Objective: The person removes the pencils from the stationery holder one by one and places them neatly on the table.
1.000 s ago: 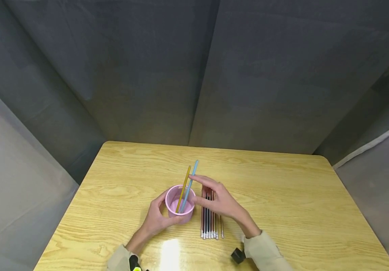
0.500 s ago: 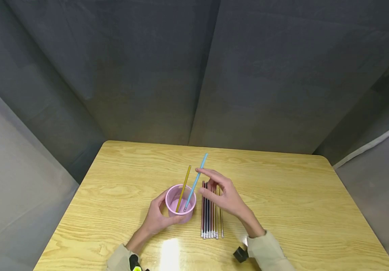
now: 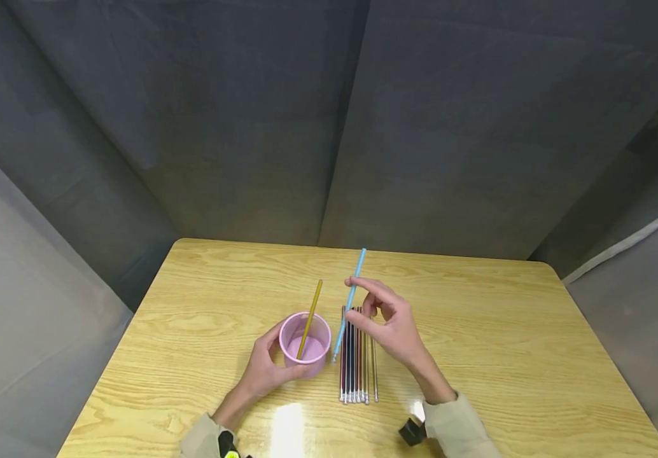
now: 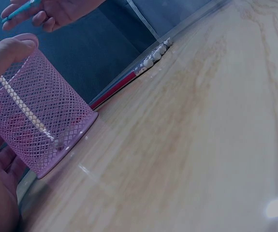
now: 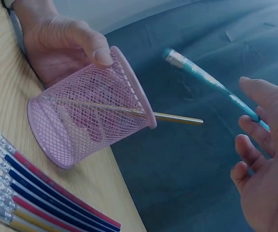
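Note:
My left hand [image 3: 266,371] grips a pink mesh pencil cup [image 5: 93,133] on the table, its thumb at the rim. Inside the cup a yellow pencil [image 3: 314,304] leans, its upper end sticking out past the rim. My right hand [image 3: 392,324] pinches a light blue pencil [image 3: 340,336] between thumb and fingers. That pencil slants in the air just right of the cup, eraser end down and apart from the rim. Below and beside the right hand lies a row of pencils [image 3: 354,375], red, dark blue and yellow, with their white erasers toward me.
The wooden table [image 3: 506,356] has rounded far corners. Grey curtains [image 3: 237,127] hang behind it and at both sides. A black device [image 3: 412,432] sits at the right wrist. Light glares off the tabletop near the left forearm.
The right hand has lifted the blue pencil out of the cup and carried it to the right, over the row of pencils. The left hand and the cup have stayed put.

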